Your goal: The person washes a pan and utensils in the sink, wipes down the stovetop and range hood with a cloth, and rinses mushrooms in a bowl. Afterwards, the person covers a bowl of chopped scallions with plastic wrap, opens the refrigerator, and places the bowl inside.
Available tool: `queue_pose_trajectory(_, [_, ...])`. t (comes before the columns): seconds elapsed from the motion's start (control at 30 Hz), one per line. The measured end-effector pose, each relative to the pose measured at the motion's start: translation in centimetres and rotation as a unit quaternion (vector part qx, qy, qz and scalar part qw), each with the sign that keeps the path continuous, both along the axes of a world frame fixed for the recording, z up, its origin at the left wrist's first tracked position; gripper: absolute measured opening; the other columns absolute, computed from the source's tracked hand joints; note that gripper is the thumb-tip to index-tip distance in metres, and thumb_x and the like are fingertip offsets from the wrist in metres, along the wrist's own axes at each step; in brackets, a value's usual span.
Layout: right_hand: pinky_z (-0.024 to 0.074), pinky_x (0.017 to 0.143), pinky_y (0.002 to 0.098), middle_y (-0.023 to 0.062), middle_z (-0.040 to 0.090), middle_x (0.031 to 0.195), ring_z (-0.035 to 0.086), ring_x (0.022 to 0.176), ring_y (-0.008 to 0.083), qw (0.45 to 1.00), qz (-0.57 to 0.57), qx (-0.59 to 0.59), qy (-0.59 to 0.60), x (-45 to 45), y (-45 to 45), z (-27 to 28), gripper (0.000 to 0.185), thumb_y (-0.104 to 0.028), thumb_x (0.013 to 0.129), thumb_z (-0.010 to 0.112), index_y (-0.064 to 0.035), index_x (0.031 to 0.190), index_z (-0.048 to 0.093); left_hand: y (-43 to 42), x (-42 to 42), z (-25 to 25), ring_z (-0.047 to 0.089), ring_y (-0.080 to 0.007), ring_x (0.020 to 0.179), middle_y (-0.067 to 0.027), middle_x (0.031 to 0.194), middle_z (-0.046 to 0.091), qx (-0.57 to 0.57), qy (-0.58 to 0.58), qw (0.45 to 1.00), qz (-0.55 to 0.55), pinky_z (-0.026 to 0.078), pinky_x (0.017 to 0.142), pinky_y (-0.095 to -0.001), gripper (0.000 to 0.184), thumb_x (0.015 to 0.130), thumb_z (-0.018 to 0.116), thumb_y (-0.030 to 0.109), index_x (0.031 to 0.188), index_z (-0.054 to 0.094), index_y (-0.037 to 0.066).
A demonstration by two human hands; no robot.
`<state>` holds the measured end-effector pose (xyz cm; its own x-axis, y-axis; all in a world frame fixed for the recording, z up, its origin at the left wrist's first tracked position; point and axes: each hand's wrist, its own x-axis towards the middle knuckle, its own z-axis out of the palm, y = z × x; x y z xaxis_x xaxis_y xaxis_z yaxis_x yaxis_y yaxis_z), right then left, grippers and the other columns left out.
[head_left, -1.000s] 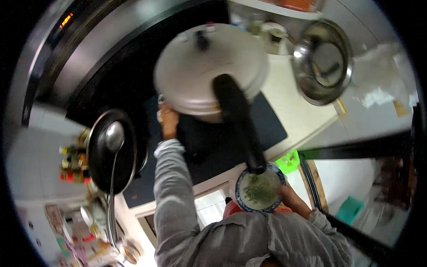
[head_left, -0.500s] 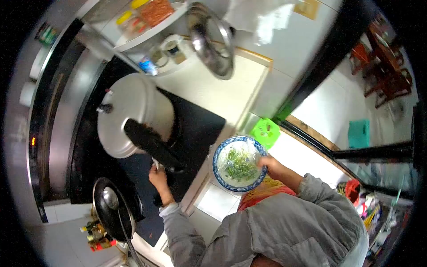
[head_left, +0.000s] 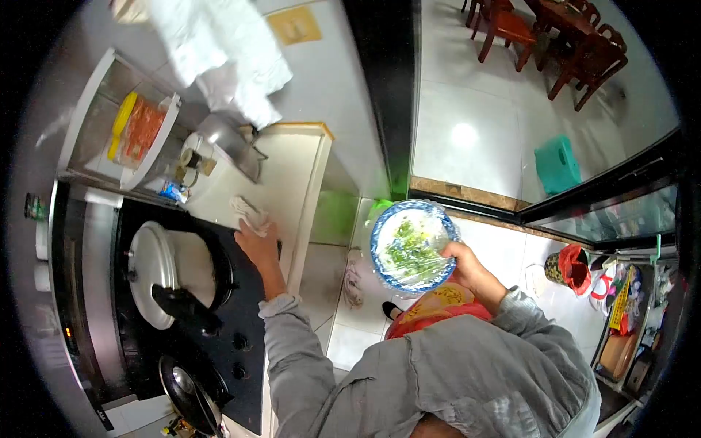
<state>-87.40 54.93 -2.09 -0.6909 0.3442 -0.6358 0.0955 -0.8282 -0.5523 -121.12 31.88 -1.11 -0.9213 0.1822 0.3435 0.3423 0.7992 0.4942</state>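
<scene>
My right hand (head_left: pixel 467 267) grips the rim of a blue-and-white bowl (head_left: pixel 379 248), which holds chopped greens (head_left: pixel 410 248) under clear plastic wrap. My left hand (head_left: pixel 261 247) rests at the edge of the pale counter (head_left: pixel 281 182), its fingers on a crumpled whitish cloth (head_left: pixel 250 214). Left of that hand, a large pressure cooker (head_left: pixel 191 266) with a black handle stands on the black stove (head_left: pixel 244 306). A dark pan (head_left: pixel 175 405) with a metal ladle in it is at the lower left.
A corner shelf (head_left: pixel 157 150) with jars is at the upper left, near a metal lid (head_left: pixel 230 142). White plastic bags (head_left: pixel 219 51) hang above the counter. Beyond the door frame (head_left: pixel 467 206) are a teal stool (head_left: pixel 557 164) and wooden chairs (head_left: pixel 507 33). A red-lined bin (head_left: pixel 569 269) stands right.
The view has swung toward the doorway. My left hand has gone from beside the pressure cooker to the counter with the cloth. The bowl stays in my right hand.
</scene>
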Motion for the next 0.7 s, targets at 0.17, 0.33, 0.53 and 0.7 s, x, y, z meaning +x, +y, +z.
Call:
queue_pose_trajectory(0.17, [0.0485,0.074,0.0355,0.0113,0.057,0.085,0.056,0.08,0.0234,0.998,0.003,0.05,-0.04,2.5,11.8,2.3,0.042,-0.011,0.067,0.051,0.004,0.106,0.05,11.6,5.9,-6.9,0.043,-0.0299,0.117,-0.0177,0.123,0.048,0.178,-0.128,0.966,-0.137,0.038,0.094,-0.0367,0.056,0.077,0.066,0.017,0.125,0.044,0.0])
queue_pose_trajectory(0.33, [0.0421,0.071,0.0297,0.0065,0.056,0.08,0.053,0.076,0.0171,0.99,0.006,0.141,-0.028,4.5,21.8,0.9,0.017,-0.013,0.068,0.054,-0.0014,0.081,0.057,19.4,9.3,-3.9,0.051,-0.026,0.109,-0.0177,0.122,0.049,0.263,-0.086,0.961,-0.014,0.044,0.086,-0.0308,0.044,0.08,0.063,0.015,0.119,0.05,-0.002])
queue_pose_trajectory(0.53, [0.0424,0.074,0.0304,0.0055,0.056,0.079,0.054,0.077,0.0187,0.994,0.033,0.103,0.012,6.2,25.0,-4.2,0.011,-0.013,0.067,0.053,-0.0042,0.073,0.055,18.0,2.4,-1.1,0.054,-0.0154,0.085,-0.0083,0.104,0.056,0.308,-0.06,0.948,0.048,0.045,0.074,-0.0258,0.043,0.082,0.061,0.014,0.121,0.049,0.001])
queue_pose_trajectory(0.7, [0.0419,0.078,0.0346,0.0049,0.057,0.088,0.053,0.082,0.0199,0.995,0.086,0.041,0.005,0.4,19.9,-4.1,0.027,-0.015,0.069,0.059,-0.0021,0.093,0.055,18.5,-5.9,-2.2,0.054,-0.0142,0.081,-0.0089,0.1,0.057,0.348,-0.11,0.929,0.061,0.043,0.069,-0.0259,0.044,0.081,0.061,0.017,0.119,0.049,0.0])
